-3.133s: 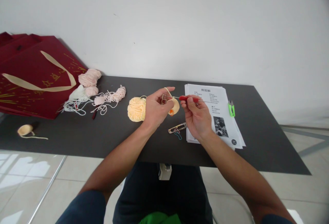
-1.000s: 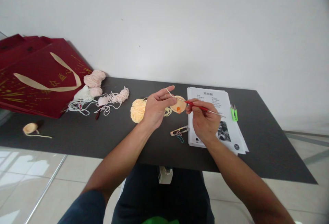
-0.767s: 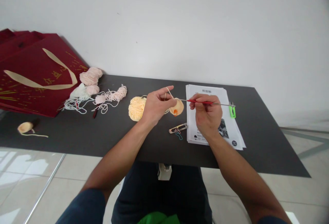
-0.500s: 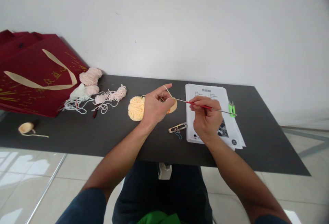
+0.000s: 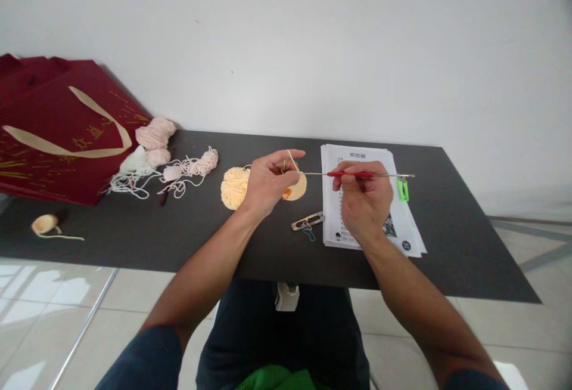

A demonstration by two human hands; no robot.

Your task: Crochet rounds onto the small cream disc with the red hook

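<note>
My left hand (image 5: 270,184) pinches a small round pale-yellow crochet piece (image 5: 298,189) between thumb and fingers. An orange stitch marker (image 5: 286,195) shows on the piece. A strand of yarn (image 5: 292,160) runs up over my raised left index finger. In my right hand (image 5: 364,202) is a crochet hook (image 5: 351,174) with a red grip, held nearly level. Its thin shaft reaches left to the piece's upper edge; the tip is too small to make out. Just behind my left hand sits a yellow yarn ball (image 5: 234,188), partly hidden by it.
Printed sheets (image 5: 333,199) lie under my right hand, with green-handled snips (image 5: 403,189) beside them. Yellowish thread snips (image 5: 307,221) and a teal stitch marker (image 5: 309,234) lie nearer me. Leftward are pink yarn (image 5: 154,133), a red bag (image 5: 58,133) and a small cream crochet cup (image 5: 44,223).
My right hand has shifted slightly right, and the crochet hook has turned from slanted to nearly level. More of the round piece and its orange marker now shows beside my left thumb.
</note>
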